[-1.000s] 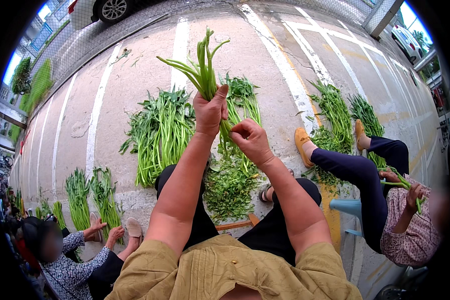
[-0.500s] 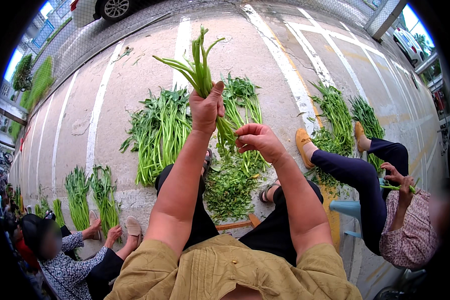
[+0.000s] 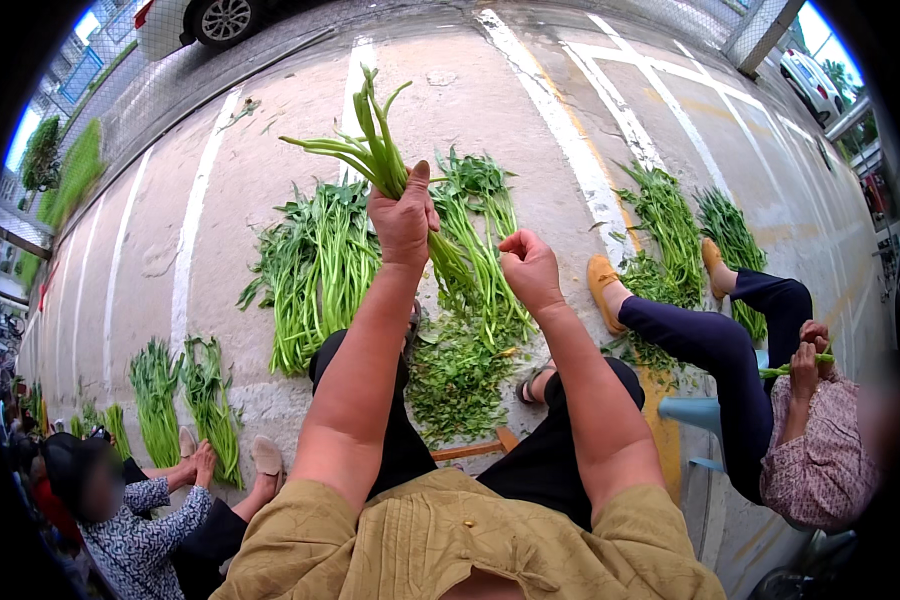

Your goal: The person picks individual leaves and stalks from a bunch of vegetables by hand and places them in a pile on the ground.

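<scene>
My left hand [image 3: 402, 222] is wrapped round a bunch of water spinach [image 3: 378, 155]. Its pale cut stems fan out above the fist, and the rest hangs below toward the ground. To the right of the bunch, apart from it, my right hand [image 3: 532, 272] is closed with thumb and fingers together; whether it pinches a small piece is hidden. Beneath my hands, a large pile of long greens [image 3: 320, 265] lies on the left and a smaller pile [image 3: 478, 205] on the right. Torn leaves [image 3: 458, 385] cover the ground between my feet.
At the right, a seated person [image 3: 810, 440] holds green stems near a blue stool [image 3: 692, 412], beside more greens [image 3: 672, 235]. Another person [image 3: 140, 520] sits at the lower left, touching a bundle [image 3: 210, 410]. A wooden stool edge [image 3: 470, 450] shows between my legs.
My right hand has drawn away from the bunch, up and slightly right. My left hand has shifted a little left and down, with the stems tilting further left.
</scene>
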A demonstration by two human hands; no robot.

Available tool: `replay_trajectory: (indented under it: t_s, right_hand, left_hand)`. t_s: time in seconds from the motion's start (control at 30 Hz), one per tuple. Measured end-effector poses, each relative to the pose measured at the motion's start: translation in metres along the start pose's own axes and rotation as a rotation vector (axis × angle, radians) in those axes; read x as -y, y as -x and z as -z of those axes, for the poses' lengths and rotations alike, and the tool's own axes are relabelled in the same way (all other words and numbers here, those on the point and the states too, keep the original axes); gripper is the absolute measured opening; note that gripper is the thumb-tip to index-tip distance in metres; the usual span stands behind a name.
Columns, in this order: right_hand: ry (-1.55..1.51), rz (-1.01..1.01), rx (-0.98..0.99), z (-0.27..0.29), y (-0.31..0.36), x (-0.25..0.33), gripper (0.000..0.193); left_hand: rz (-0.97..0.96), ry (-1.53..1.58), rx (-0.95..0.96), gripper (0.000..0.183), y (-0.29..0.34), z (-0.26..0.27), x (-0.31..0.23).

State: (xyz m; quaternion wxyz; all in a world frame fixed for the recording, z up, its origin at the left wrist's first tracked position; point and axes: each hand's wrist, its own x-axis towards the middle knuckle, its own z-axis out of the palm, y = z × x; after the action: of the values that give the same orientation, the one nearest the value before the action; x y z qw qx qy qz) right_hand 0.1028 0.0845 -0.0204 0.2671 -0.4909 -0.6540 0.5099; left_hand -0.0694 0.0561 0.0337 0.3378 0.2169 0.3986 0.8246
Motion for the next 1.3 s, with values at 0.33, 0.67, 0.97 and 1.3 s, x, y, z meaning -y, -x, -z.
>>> replay_trajectory:
  t_s: [0.33,0.67,0.97,1.3]
  right_hand:
    - [0.198,0.539,-0.036,-0.017,0.025,0.038,0.041]
    - [-0.491,0.254,-0.086,0.002,-0.002,0.034,0.041]
    - [-0.253,0.172,-0.206,-0.013,-0.005,0.031,0.037]
    - [-0.579,0.115,0.121,0.02,-0.009,0.042,0.025]
  left_hand:
    - [-0.063,-0.255,-0.102,0.026,0.01,-0.002,0.022]
    - [-0.266,-0.76,0.191,0.023,0.04,-0.014,0.045]
    - [-0.12,-1.149,0.448,0.035,0.064,-0.012,0.071]
    - [0.527,-0.211,0.696,0.057,0.051,-0.017,0.039]
